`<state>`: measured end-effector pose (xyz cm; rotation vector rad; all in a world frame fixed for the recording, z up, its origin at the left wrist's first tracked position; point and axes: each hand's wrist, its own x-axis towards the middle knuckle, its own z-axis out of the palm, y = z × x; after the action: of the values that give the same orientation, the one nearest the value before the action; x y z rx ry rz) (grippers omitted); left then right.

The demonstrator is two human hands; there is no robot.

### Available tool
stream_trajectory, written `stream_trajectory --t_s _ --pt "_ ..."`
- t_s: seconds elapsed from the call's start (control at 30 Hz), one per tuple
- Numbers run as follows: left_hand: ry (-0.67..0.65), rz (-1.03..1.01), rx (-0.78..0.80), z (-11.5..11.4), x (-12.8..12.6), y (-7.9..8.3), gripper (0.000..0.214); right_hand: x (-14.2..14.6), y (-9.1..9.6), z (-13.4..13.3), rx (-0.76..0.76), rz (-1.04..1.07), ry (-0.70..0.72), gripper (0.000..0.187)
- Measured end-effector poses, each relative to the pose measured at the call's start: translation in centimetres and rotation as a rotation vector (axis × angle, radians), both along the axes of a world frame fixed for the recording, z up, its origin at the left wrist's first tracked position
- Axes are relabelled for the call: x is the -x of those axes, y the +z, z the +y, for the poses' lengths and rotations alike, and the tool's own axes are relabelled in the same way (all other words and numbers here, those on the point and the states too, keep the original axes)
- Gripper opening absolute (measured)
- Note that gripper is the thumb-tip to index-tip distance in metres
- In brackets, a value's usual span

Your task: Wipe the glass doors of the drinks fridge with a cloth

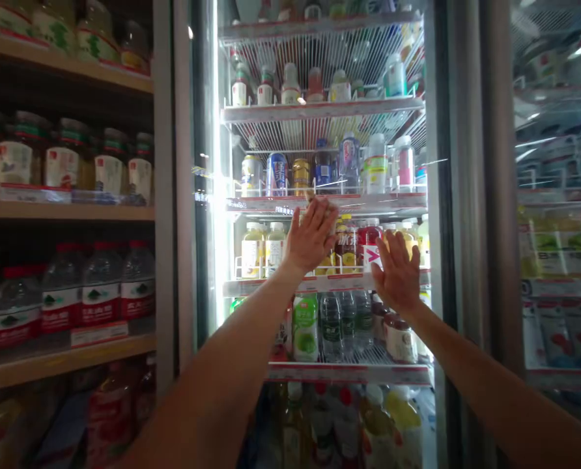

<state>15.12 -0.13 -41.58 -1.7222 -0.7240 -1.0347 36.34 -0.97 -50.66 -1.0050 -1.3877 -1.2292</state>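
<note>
My left hand (311, 238) lies against the glass door of a lit drinks cooler, fingers stretched upward. It holds a small beige cloth (330, 210) to the glass; most of the cloth is hidden behind the fingers. To the right, my right hand (398, 277) is open and raised at the glass, its fingers apart and nothing in it. Whether its palm touches the pane I cannot tell. Behind the glass, near both hands, stands a red-pink bottle (370, 244) among several yellow drinks. A green-labelled bottle (305, 329) is on the shelf below.
Wooden shelves (66, 210) with jars and red-capped water bottles stand at the left. A metal door frame (483, 163) runs down the right, beside another glass-fronted cooler section (559, 260). Reflections streak the glass.
</note>
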Motion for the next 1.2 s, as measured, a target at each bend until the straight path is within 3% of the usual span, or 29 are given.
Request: stream_trajectory --t_s 0.1,0.2,0.3,0.4,0.57,0.63,0.73,0.9,0.97,1.03,1.1,1.2 --pt "0.031 -0.139 0.004 -0.2 5.2 0.1 0.051 0.1 0.0 0.0 -0.011 0.001 -0.001 0.059" --pt "0.108 -0.502 -0.006 -0.3 11.7 -0.7 0.056 0.4 0.0 -0.1 -0.013 0.012 0.0 0.057" --pt "0.16 -0.69 -0.01 -0.3 14.8 -2.4 0.061 0.7 0.0 -0.1 -0.003 0.042 -0.005 0.055" --pt "0.147 -0.572 -0.005 -0.1 12.6 -4.9 0.061 0.8 -0.1 -0.1 0.005 0.055 -0.007 0.054" --pt "0.069 -0.003 -0.094 -0.2 3.6 -9.5 0.055 0.5 -0.1 0.1 -0.013 0.034 0.006 0.055" --pt "0.045 0.141 -0.126 -0.6 1.8 -11.3 0.053 0.5 -0.1 0.1 -0.031 0.02 0.006 0.055" --pt "0.046 0.136 -0.128 -1.1 3.7 -13.7 0.049 0.4 -0.2 0.0 -0.024 0.021 0.004 0.056" --pt "0.169 -0.168 -0.096 -1.3 14.9 -16.6 0.056 -0.2 -2.3 -0.5 0.022 -0.012 0.043 0.06" --pt "0.224 -0.252 -0.113 -1.1 17.6 -17.3 0.062 -0.4 -3.5 -0.8 0.042 -0.031 0.069 0.062" --pt "0.243 -0.337 -0.127 -1.0 17.5 -17.7 0.067 -0.3 -4.5 -1.0 0.055 -0.028 0.087 0.063" --pt "0.21 -0.355 -0.123 -1.0 14.8 -18.0 0.068 0.2 -5.2 -1.3 0.056 -0.016 0.098 0.064" --pt "0.084 -0.099 -0.067 -1.2 9.4 -18.6 0.063 1.5 -5.6 -1.6 0.062 -0.047 0.113 0.065"
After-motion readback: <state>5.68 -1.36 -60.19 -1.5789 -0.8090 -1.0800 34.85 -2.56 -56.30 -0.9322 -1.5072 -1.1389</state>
